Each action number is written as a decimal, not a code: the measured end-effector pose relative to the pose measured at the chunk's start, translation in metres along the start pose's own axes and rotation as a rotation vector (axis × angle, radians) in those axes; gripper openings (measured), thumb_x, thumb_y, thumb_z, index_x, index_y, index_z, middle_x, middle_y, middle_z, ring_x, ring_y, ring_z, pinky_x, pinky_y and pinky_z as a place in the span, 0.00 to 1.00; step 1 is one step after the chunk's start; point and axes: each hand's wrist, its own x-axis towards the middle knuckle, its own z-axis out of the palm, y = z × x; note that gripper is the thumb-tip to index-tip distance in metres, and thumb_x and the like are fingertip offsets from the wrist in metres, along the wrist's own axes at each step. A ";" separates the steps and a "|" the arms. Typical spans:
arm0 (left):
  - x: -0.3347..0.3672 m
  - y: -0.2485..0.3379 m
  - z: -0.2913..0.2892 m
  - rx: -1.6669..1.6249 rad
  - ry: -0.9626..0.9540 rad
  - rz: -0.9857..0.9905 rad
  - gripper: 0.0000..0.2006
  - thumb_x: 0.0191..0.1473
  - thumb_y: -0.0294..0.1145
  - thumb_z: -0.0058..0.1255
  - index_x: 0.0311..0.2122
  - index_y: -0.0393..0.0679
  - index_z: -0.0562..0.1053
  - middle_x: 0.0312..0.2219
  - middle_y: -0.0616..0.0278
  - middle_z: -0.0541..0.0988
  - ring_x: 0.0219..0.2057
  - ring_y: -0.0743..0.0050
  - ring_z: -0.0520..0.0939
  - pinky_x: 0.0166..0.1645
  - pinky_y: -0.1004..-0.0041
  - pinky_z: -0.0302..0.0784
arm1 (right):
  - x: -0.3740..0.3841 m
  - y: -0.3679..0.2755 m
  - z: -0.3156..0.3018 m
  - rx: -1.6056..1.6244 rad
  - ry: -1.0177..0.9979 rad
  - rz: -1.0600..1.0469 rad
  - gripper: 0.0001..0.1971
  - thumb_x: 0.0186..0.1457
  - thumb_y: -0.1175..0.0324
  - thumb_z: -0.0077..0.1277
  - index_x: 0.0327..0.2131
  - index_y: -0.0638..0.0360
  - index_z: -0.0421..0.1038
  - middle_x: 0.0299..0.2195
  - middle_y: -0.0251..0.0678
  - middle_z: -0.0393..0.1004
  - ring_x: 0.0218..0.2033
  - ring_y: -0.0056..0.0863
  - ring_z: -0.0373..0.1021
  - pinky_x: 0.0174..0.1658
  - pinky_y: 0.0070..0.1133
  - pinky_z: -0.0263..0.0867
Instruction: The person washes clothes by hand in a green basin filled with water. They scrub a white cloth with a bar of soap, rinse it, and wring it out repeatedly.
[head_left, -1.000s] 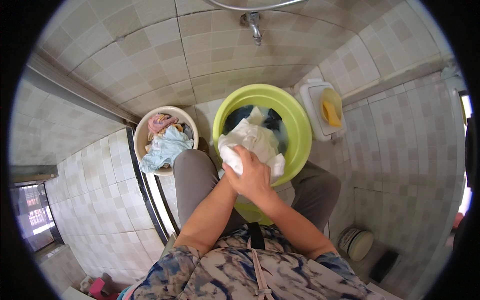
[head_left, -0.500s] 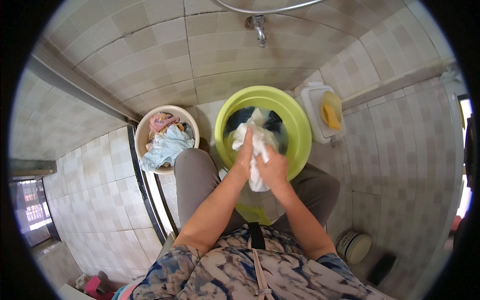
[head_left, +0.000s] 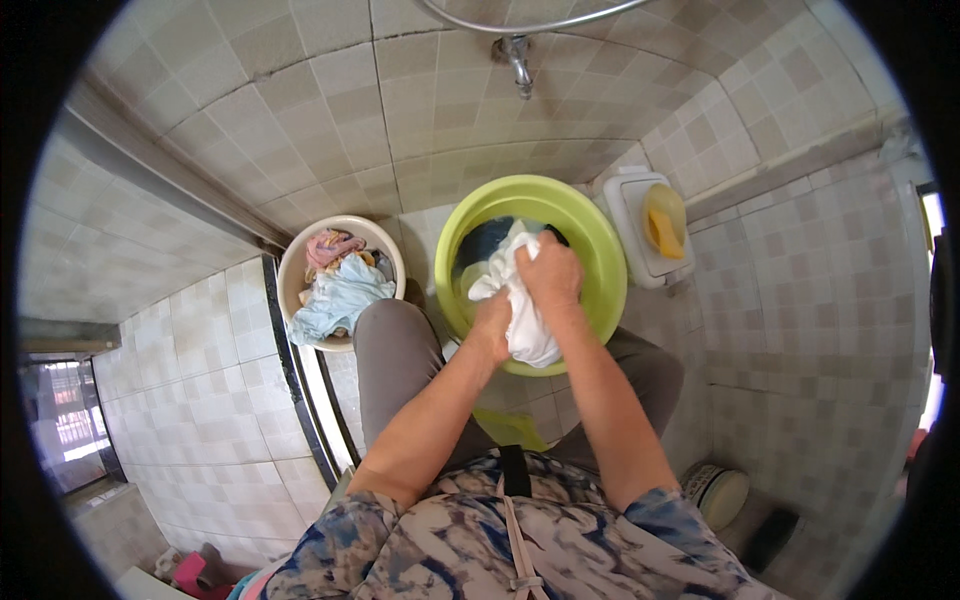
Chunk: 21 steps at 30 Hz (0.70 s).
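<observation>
A white cloth [head_left: 533,338] is bunched between my two hands over the near part of a yellow-green basin [head_left: 606,255]. My left hand [head_left: 492,318] grips the cloth at its left side, low by the basin's near rim. Farther forward, my right hand [head_left: 552,270] is closed round another part of it. The cloth's near end hangs down at the rim, while its far end reaches toward the water. Dark cloth [head_left: 484,243] lies in the water behind it. The fingertips of both hands are partly hidden by the cloth.
At the left, a pale basin [head_left: 292,268] holds a light-blue garment [head_left: 345,295] and a pink one [head_left: 332,247]. A white lidded bin [head_left: 625,205] on the right carries a yellow bowl [head_left: 680,205]. A wall tap [head_left: 519,70] juts out above. A tub [head_left: 722,498] stands behind on the right.
My right hand has moved forward and up along the white cloth, and my left hand has drawn back toward the near rim. The cloth's near end has shifted slightly right.
</observation>
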 end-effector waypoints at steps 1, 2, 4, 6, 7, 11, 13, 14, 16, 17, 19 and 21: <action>0.006 -0.001 -0.006 0.016 -0.116 0.023 0.19 0.56 0.39 0.37 0.49 0.40 0.63 0.39 0.55 0.73 0.37 0.61 0.77 0.40 0.66 0.75 | 0.000 0.006 0.001 0.014 -0.002 0.002 0.16 0.45 0.57 0.47 0.28 0.62 0.69 0.21 0.48 0.72 0.24 0.45 0.71 0.30 0.37 0.66; 0.004 0.001 -0.005 0.006 -0.098 0.041 0.19 0.56 0.40 0.36 0.49 0.40 0.63 0.39 0.55 0.73 0.37 0.61 0.77 0.41 0.66 0.75 | -0.002 0.011 0.004 0.027 -0.008 0.002 0.16 0.45 0.57 0.47 0.28 0.62 0.69 0.21 0.49 0.72 0.24 0.45 0.70 0.30 0.37 0.66; -0.002 0.001 -0.003 -0.044 -0.056 0.075 0.19 0.56 0.40 0.36 0.48 0.40 0.64 0.37 0.56 0.74 0.37 0.60 0.77 0.42 0.65 0.74 | -0.033 -0.011 -0.012 0.089 -0.089 -0.032 0.15 0.43 0.59 0.48 0.29 0.62 0.68 0.22 0.49 0.72 0.24 0.46 0.70 0.31 0.37 0.65; 0.007 -0.006 -0.026 -0.192 -0.411 0.174 0.18 0.55 0.39 0.36 0.47 0.41 0.64 0.39 0.57 0.72 0.42 0.62 0.73 0.47 0.66 0.69 | -0.078 -0.028 -0.007 0.198 -0.113 -0.187 0.15 0.42 0.60 0.50 0.31 0.60 0.67 0.22 0.48 0.72 0.23 0.45 0.70 0.30 0.36 0.66; 0.013 -0.005 -0.035 -0.249 -0.517 0.198 0.18 0.55 0.39 0.37 0.47 0.40 0.64 0.39 0.57 0.72 0.41 0.62 0.73 0.46 0.67 0.70 | -0.096 -0.041 -0.007 0.257 -0.075 -0.285 0.14 0.40 0.60 0.51 0.30 0.59 0.67 0.21 0.47 0.72 0.22 0.45 0.70 0.28 0.36 0.65; 0.010 0.006 -0.022 -0.096 -0.178 0.147 0.18 0.54 0.40 0.39 0.46 0.40 0.65 0.37 0.58 0.73 0.38 0.63 0.75 0.44 0.67 0.72 | -0.069 -0.035 0.014 0.209 0.012 -0.201 0.14 0.40 0.58 0.51 0.24 0.59 0.65 0.18 0.46 0.70 0.20 0.46 0.69 0.25 0.36 0.65; 0.001 0.007 -0.007 0.007 -0.016 0.090 0.18 0.54 0.40 0.40 0.45 0.40 0.66 0.36 0.59 0.74 0.37 0.64 0.76 0.43 0.67 0.73 | -0.027 -0.021 0.006 0.140 -0.001 -0.004 0.16 0.45 0.56 0.46 0.27 0.62 0.68 0.21 0.48 0.72 0.23 0.45 0.70 0.29 0.36 0.67; 0.000 0.006 -0.002 -0.045 -0.125 0.007 0.17 0.54 0.41 0.41 0.44 0.40 0.67 0.35 0.60 0.76 0.32 0.65 0.78 0.38 0.67 0.75 | -0.010 -0.009 0.005 0.104 0.007 0.016 0.17 0.45 0.55 0.46 0.27 0.63 0.68 0.20 0.51 0.71 0.24 0.48 0.70 0.30 0.36 0.66; 0.001 0.004 0.002 -0.096 -0.243 -0.013 0.16 0.56 0.40 0.37 0.45 0.42 0.67 0.37 0.58 0.75 0.38 0.65 0.76 0.43 0.66 0.73 | -0.002 0.008 0.003 0.147 0.051 0.023 0.16 0.45 0.56 0.46 0.27 0.63 0.67 0.19 0.52 0.70 0.23 0.48 0.69 0.30 0.38 0.65; 0.000 0.004 0.004 -0.100 -0.197 0.001 0.16 0.55 0.40 0.38 0.45 0.41 0.67 0.36 0.58 0.75 0.36 0.65 0.77 0.42 0.66 0.73 | -0.006 0.010 0.003 0.161 0.053 0.015 0.16 0.45 0.57 0.46 0.27 0.63 0.67 0.19 0.52 0.70 0.23 0.48 0.69 0.30 0.38 0.65; -0.002 0.005 0.007 -0.112 -0.100 0.030 0.16 0.54 0.39 0.41 0.44 0.41 0.67 0.35 0.60 0.75 0.34 0.65 0.77 0.40 0.67 0.74 | -0.027 0.006 0.000 0.198 0.031 -0.012 0.15 0.45 0.58 0.46 0.27 0.63 0.66 0.20 0.52 0.70 0.22 0.48 0.69 0.29 0.38 0.64; 0.018 -0.002 -0.015 -0.415 -0.487 0.108 0.15 0.54 0.39 0.41 0.44 0.41 0.68 0.34 0.60 0.75 0.34 0.65 0.77 0.40 0.68 0.74 | -0.068 -0.022 -0.007 0.290 -0.026 -0.086 0.15 0.44 0.59 0.47 0.29 0.62 0.66 0.20 0.50 0.70 0.22 0.48 0.69 0.29 0.38 0.64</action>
